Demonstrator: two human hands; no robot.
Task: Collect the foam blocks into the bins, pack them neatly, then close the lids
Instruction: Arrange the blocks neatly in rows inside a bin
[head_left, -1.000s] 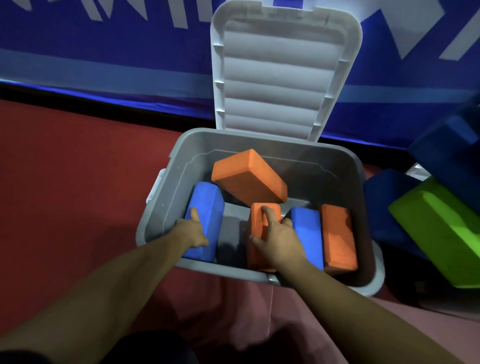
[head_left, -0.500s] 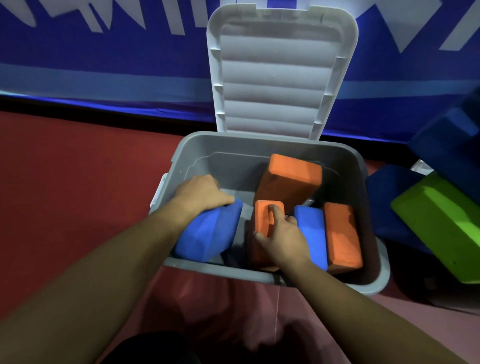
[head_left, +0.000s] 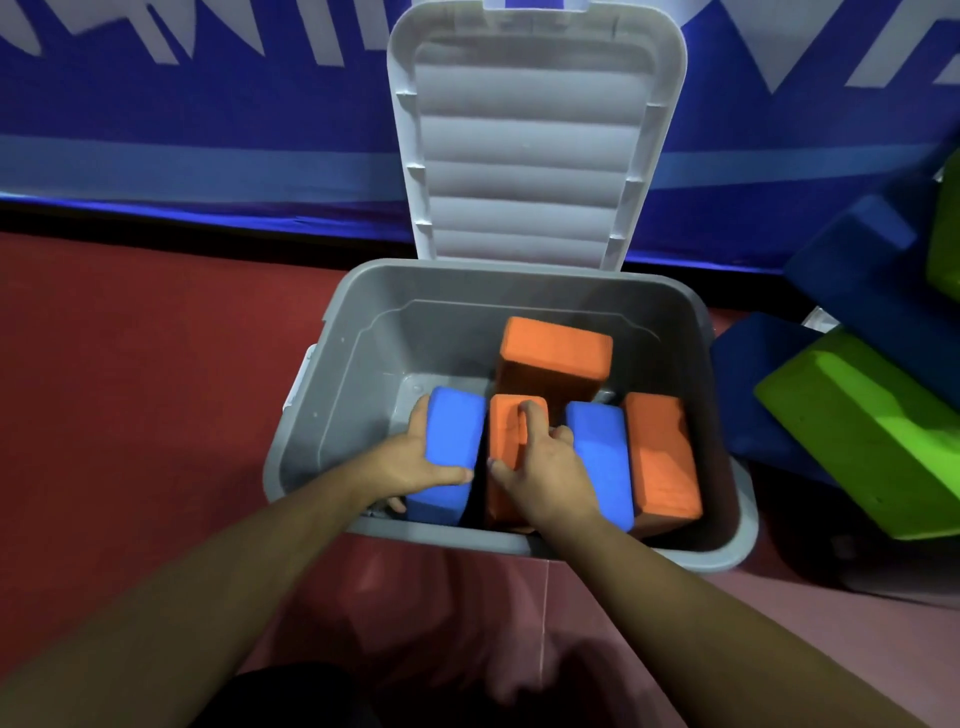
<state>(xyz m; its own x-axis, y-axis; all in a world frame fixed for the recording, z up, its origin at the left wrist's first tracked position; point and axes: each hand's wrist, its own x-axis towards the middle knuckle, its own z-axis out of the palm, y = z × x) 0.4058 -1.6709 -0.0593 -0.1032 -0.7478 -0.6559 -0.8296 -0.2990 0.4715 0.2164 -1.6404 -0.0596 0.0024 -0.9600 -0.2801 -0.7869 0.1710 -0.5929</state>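
My left hand (head_left: 410, 462) clamps the rectangular blue foam block (head_left: 452, 447) on edge, probably to pack the row tight. My right hand (head_left: 540, 465) grips the neighbouring orange foam block (head_left: 505, 431), I think to steady it.

In grey rectangular plastic bin (head_left: 332, 364), along near wall, left to right: blue foam block (head_left: 452, 441), orange foam block (head_left: 506, 431), second blue foam block (head_left: 602, 457), second orange foam block (head_left: 660, 457). Nearer far wall, third orange foam block (head_left: 556, 364). Behind bin, white plastic lid (head_left: 535, 156). Right of bin, green foam block (head_left: 857, 441).
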